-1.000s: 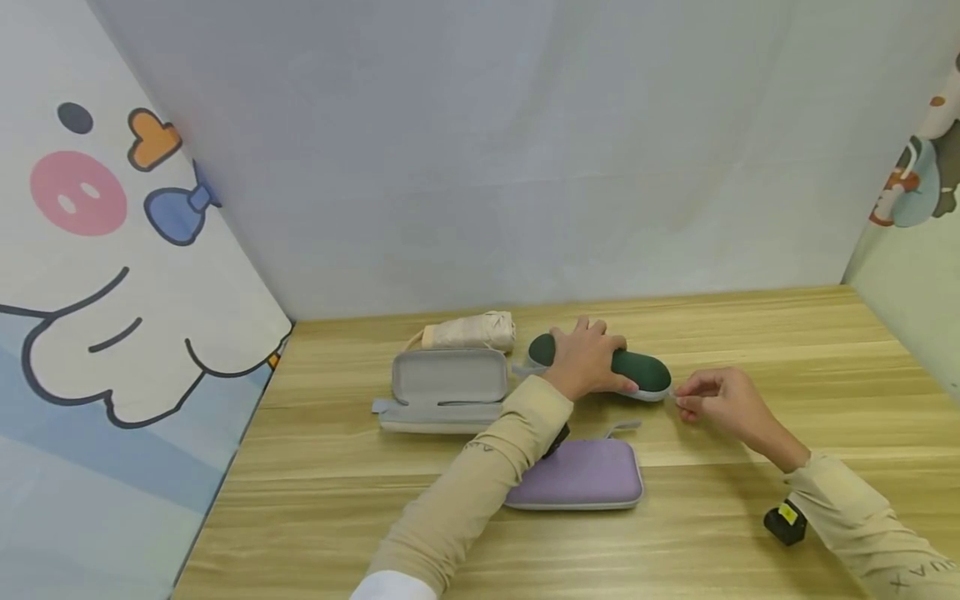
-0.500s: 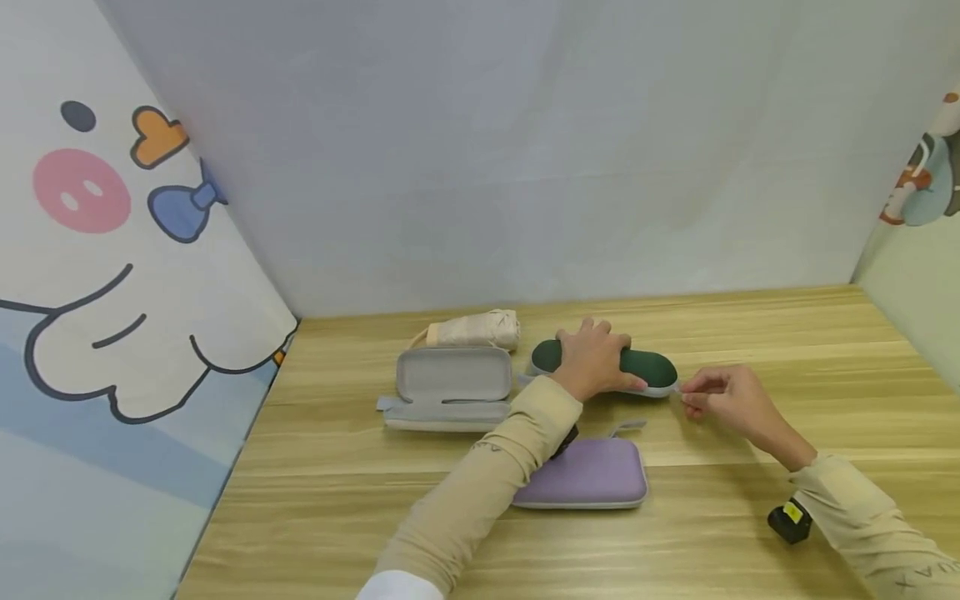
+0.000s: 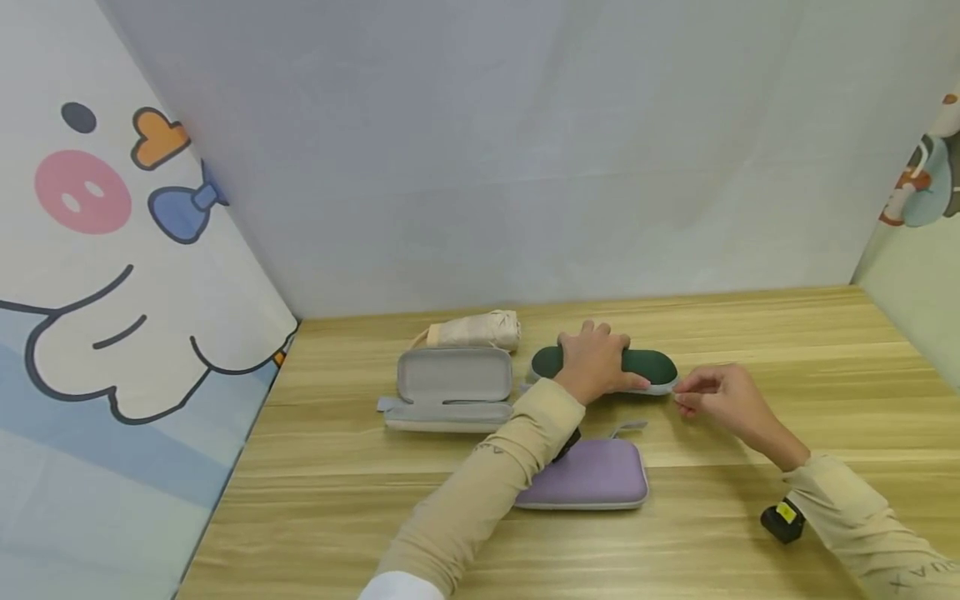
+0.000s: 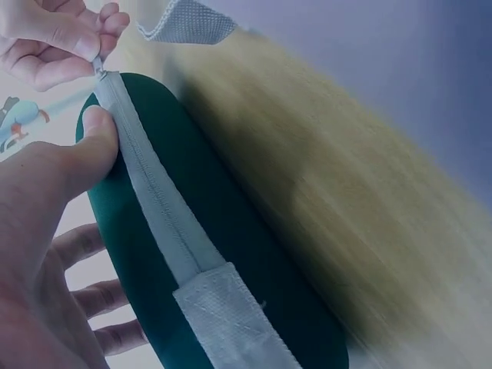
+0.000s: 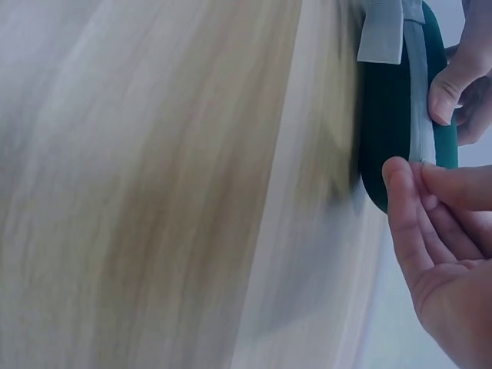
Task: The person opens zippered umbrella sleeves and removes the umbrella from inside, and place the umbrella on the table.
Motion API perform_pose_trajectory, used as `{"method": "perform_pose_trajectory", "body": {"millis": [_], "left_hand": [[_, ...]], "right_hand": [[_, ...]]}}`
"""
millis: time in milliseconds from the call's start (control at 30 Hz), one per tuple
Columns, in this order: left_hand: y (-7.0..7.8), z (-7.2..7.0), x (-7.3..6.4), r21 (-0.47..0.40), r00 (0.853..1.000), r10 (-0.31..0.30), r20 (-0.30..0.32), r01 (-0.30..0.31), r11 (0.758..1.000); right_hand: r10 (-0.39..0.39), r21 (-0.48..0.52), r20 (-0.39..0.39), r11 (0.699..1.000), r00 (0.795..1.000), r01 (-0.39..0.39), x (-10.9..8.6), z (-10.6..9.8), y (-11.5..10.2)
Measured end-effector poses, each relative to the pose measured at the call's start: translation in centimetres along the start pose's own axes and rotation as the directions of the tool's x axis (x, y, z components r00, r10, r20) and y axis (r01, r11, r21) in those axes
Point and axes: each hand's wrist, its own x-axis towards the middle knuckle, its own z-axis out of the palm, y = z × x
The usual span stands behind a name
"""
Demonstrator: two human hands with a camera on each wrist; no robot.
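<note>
A dark green zippered glasses case lies towards the back of the table. From above, my left hand grips its middle, fingers over the far side and thumb on the near side. In the left wrist view the thumb presses beside the grey zipper, whose teeth look joined between the fabric tab and the pull. At the case's right end my right hand pinches the small zipper pull between thumb and forefinger. The fingertips mostly cover the pull in the right wrist view.
Left of the green case stands an open grey case, its lid raised. A rolled beige umbrella-like bundle lies behind that. A purple zippered case sits nearer, partly under my left forearm. A pale wall rises at the table's back.
My right hand has shifted slightly left, closer to the case's end, still pinching the pull. My left hand keeps its grip on the green case. The head view has shifted a little.
</note>
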Motion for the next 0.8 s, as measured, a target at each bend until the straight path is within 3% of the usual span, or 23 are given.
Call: {"method": "perform_pose_trajectory", "body": {"millis": [233, 433, 667, 800], "left_hand": [[-2.1, -0.3, -0.4, -0.141, 0.998, 0.061, 0.011, -0.059, 0.988], [-5.1, -1.0, -1.0, -0.316, 0.996, 0.064, 0.064, -0.041, 0.948], [-7.7, -2.1, -1.7, -0.467, 0.971, 0.069, 0.231, 0.048, 0.883], [-8.4, -1.7, -1.9, -0.500, 0.962, 0.026, 0.271, 0.118, 0.858]], "right_hand": [[0.021, -0.042, -0.057, 0.999, 0.998, -0.023, 0.3, 0.3, 0.2], [0.025, -0.057, -0.071, 0.998, 0.997, -0.029, 0.4, 0.4, -0.1], [0.003, -0.109, -0.097, 0.994, 0.995, -0.014, 0.4, -0.1, -0.5], [-0.001, -0.120, -0.101, 0.993, 0.995, -0.011, 0.4, -0.2, -0.6]]}}
